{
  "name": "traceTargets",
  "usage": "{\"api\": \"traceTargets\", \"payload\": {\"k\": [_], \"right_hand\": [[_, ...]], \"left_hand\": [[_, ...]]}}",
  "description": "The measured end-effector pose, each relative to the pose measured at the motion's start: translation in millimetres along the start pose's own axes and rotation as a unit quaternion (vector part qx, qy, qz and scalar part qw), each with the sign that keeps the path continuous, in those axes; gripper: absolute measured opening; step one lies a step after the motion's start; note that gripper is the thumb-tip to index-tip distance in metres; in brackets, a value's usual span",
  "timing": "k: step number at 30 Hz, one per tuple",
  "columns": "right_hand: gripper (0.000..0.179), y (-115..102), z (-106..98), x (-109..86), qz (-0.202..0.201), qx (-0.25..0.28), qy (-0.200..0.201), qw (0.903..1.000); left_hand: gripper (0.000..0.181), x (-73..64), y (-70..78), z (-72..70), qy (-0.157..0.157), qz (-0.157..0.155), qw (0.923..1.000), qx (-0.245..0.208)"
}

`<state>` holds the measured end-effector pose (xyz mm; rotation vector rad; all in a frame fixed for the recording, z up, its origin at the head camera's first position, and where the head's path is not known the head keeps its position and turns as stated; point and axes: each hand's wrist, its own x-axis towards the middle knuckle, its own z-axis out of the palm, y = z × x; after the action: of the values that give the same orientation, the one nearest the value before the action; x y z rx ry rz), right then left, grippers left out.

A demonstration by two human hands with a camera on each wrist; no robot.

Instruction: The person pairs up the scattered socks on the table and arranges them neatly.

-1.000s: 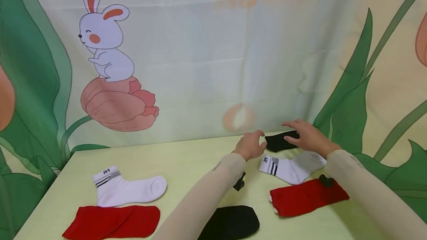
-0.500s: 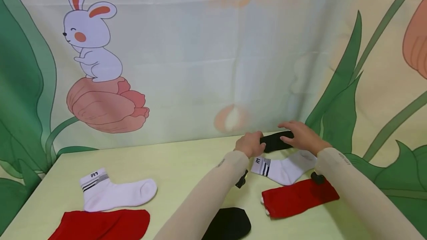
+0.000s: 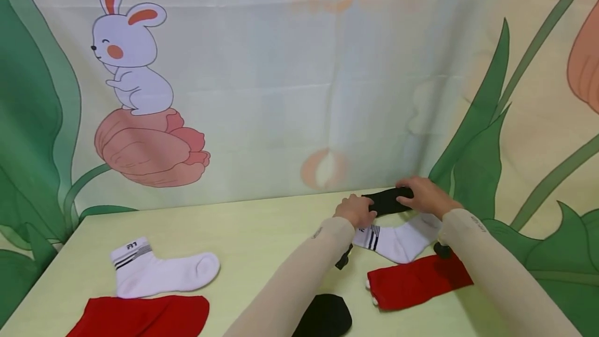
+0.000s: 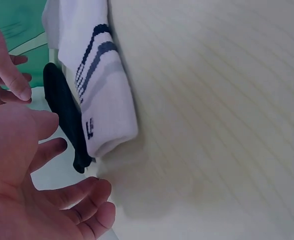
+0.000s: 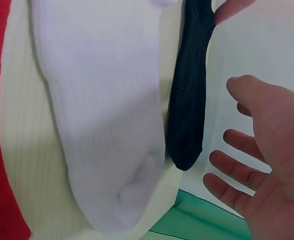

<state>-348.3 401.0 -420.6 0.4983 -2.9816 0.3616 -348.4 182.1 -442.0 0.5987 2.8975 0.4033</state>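
The black sock [image 3: 387, 202] lies at the bench's [image 3: 267, 238] far edge, between your left hand [image 3: 357, 211] at one end and your right hand [image 3: 427, 196] at the other. Both have fingers parted, not clamped; a left fingertip seems to touch. Pushing backward could slip it behind the bench; sweeping low could drag the striped white sock [image 3: 398, 242] just beside it.

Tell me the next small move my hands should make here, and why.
I'd probably close your right hand on the right end of the far black sock. In the right wrist view that hand's fingers are open and hold nothing, with the sock beside them, while your left hand is at the sock's left end.
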Motion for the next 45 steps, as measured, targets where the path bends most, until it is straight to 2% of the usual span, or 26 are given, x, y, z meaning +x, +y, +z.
{"api": "traceTargets", "payload": {"k": [5,10,14,27,36,45], "right_hand": [[0.039,2,2,2.7,0.013,-0.002,-0.014,0.9998],[0.043,4,7,7.3,0.043,0.005,-0.044,0.9981],[0.044,7,9,9.5,0.060,0.001,-0.053,0.9968],[0.046,14,13,13.4,0.085,-0.004,-0.073,0.9937],[0.044,17,25,16.7,0.112,-0.043,-0.109,0.9868],[0.041,19,29,23.6,0.128,-0.056,-0.114,0.9836]], "left_hand": [[0.041,-0.2,-0.1,3.2,0.003,-0.004,0.9999,0.012],[0.040,-0.8,-0.9,5.0,-0.001,-0.005,0.9994,0.034],[0.040,-1.2,-0.1,5.4,-0.003,0.000,0.9991,0.042],[0.037,4.3,-1.6,6.1,-0.003,-0.001,0.9991,0.041],[0.035,1.7,-2.8,5.8,-0.006,0.004,0.9993,0.035],[0.036,-2.7,-1.9,2.2,0.002,0.007,0.9991,0.041]]}}
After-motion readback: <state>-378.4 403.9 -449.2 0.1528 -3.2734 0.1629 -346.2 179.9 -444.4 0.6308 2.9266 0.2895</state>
